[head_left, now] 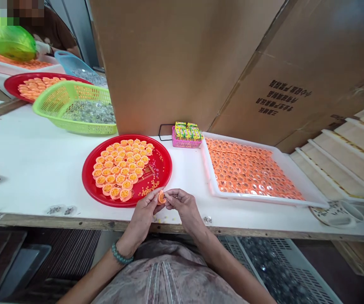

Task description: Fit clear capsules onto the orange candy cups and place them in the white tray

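Note:
My left hand [144, 212] and my right hand [182, 205] meet at the near edge of the white table [36, 164], fingers pinched together on one small orange cup [162, 197]. Just beyond them lies a red round tray [161, 162] with several rows of orange cups filled with yellow beads, and loose beads [148, 189] on its bare part. To the right stands a white tray [292, 175] packed with capped orange cups [248, 169].
A pink basket of small yellow-green boxes [187, 134] sits behind the trays against big cardboard boxes [201, 59]. A green basket [74, 106] of clear caps, another red tray [32, 84], a blue basket [74, 64] and another person lie far left. A grey crate [283, 270] stands below right.

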Motion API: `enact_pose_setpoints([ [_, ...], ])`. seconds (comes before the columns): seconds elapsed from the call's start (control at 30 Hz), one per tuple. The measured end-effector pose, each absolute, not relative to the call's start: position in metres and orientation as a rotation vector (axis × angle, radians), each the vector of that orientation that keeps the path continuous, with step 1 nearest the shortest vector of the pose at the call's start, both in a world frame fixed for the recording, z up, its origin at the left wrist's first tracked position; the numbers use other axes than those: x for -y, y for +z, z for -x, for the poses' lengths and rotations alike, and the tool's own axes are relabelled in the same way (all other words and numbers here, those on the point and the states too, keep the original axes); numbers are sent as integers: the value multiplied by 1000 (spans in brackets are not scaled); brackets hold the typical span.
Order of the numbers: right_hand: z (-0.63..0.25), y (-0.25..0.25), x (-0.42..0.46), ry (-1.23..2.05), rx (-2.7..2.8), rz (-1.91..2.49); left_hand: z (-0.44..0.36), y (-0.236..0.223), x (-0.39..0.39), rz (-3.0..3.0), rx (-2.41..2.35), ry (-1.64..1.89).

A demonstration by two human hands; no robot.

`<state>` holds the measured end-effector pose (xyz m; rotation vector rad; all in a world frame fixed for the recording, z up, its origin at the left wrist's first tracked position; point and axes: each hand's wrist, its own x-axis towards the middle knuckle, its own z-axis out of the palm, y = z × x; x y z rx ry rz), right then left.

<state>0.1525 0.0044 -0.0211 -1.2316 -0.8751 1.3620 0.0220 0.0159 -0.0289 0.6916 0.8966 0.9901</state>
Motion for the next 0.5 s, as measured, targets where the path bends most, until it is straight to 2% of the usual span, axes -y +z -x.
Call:
enact_pose_setpoints([
  [0.5,-158,-19,-5,1286,970,1329,-25,-27,-20,-751,-907,950],
])
